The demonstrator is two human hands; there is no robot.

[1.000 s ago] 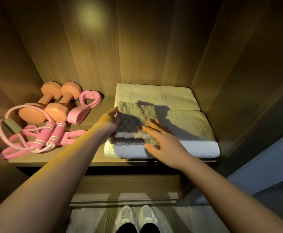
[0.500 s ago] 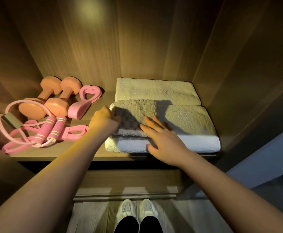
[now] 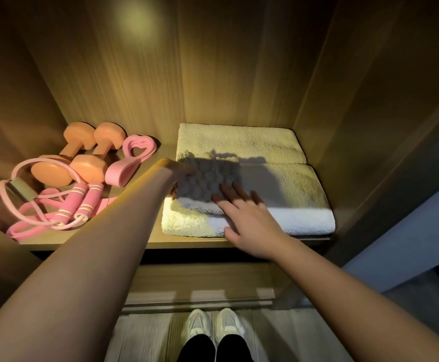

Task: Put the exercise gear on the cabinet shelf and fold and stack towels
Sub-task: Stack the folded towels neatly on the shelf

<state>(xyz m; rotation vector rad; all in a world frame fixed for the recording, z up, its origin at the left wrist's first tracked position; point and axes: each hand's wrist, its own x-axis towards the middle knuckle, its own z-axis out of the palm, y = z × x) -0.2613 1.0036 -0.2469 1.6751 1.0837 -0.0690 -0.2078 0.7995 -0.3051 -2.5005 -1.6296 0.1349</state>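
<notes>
A stack of folded white towels [image 3: 286,189] lies on the right half of the cabinet shelf [image 3: 187,242]. A small nubby grey towel [image 3: 209,178] sits on top at the stack's left. My left hand [image 3: 176,169] grips that small towel's left edge, thumb on top and fingers under it. My right hand [image 3: 244,218] rests flat and spread on the stack's front, fingertips touching the small towel. On the shelf's left lie two orange dumbbells [image 3: 82,158], a pink heart-shaped grip ring [image 3: 129,159] and a pink jump rope [image 3: 77,205] over pink resistance bands [image 3: 30,220].
Wooden cabinet walls [image 3: 370,100] close in the shelf on the left, back and right. A lower wooden ledge [image 3: 200,286] sits below the shelf. My white shoes [image 3: 213,325] stand on the floor beneath. A pale wall shows at the far right.
My left hand has closed on the small towel's left edge. My right hand has slid forward and settled flat on the stack. The camera has leaned in slightly.
</notes>
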